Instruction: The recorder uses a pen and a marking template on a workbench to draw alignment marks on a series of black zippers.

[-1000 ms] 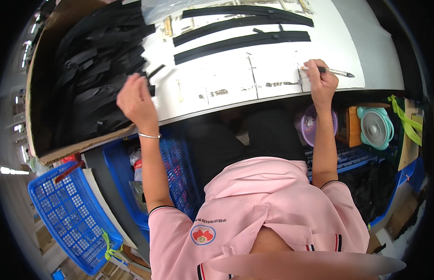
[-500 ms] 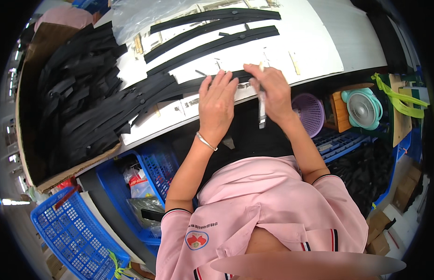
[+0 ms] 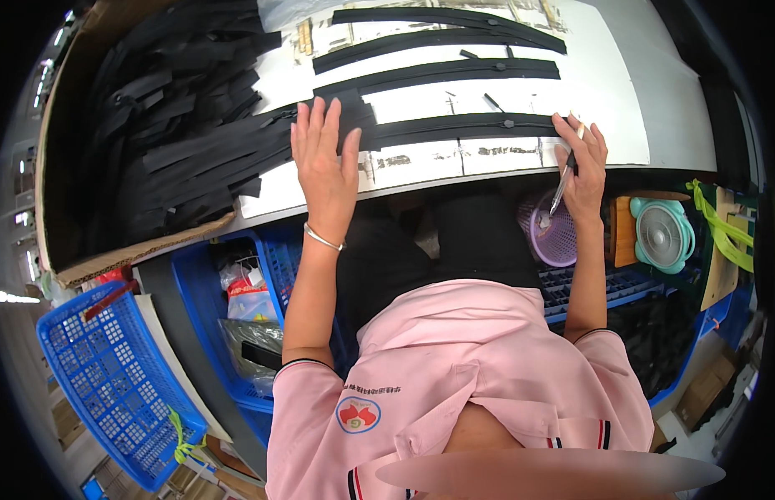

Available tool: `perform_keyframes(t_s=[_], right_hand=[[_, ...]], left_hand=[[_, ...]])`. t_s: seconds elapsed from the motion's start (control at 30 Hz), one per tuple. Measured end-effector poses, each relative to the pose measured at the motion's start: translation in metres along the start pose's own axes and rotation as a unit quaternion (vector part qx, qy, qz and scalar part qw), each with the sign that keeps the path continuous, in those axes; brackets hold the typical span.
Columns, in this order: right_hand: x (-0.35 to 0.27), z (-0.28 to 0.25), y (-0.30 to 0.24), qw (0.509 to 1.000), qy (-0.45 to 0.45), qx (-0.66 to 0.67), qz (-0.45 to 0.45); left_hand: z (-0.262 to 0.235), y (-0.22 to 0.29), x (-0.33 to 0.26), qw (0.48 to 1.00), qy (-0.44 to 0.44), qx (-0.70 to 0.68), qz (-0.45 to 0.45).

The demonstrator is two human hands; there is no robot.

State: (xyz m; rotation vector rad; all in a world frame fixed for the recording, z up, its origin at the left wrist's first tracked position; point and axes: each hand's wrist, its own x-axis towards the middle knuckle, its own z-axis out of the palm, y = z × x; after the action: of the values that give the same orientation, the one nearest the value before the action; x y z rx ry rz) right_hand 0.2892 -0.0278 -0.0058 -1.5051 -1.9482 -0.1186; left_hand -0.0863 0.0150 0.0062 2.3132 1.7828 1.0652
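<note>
On the white board lies a black zipper (image 3: 454,127), stretched nearly straight from left to right, its slider showing toward the right part. My right hand (image 3: 584,179) holds a pen (image 3: 562,185) between its fingers, with fingertips at the zipper's right end. Spread flat, my left hand (image 3: 327,171) rests over the heap of black zippers (image 3: 212,146) near the other end of that zipper. Farther back, several more black zippers, including a near one (image 3: 437,77), lie side by side across the board.
A cardboard box (image 3: 62,158) full of black strips stands at the left. Marks and tape pieces dot the white board (image 3: 604,125). Below the table edge are blue crates (image 3: 112,375), a purple basket (image 3: 562,242) and a turquoise fan (image 3: 662,236). Clear plastic (image 3: 300,12) lies at the back.
My hands have moved apart: the left to the left onto the zipper heap, the right rightward to the zipper's end with the pen. The zipper between them now shows openly. The view has shifted.
</note>
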Motion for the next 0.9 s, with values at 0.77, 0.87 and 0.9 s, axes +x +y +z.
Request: perform_keyframes(t_s=[0.77, 0.87, 0.9], right_hand=[[-0.008, 0.003, 0.007, 1.0, 0.016, -0.008, 0.002], [-0.007, 0.003, 0.004, 1.0, 0.014, -0.012, 0.004], [-0.007, 0.003, 0.005, 1.0, 0.013, -0.013, 0.002]], left_hand=[[-0.024, -0.085, 0.016, 0.993, 0.039, 0.113, -0.021], [-0.02, -0.063, 0.012, 0.996, 0.032, 0.084, 0.017], [-0.018, -0.051, 0.011, 0.997, 0.036, 0.064, 0.02]])
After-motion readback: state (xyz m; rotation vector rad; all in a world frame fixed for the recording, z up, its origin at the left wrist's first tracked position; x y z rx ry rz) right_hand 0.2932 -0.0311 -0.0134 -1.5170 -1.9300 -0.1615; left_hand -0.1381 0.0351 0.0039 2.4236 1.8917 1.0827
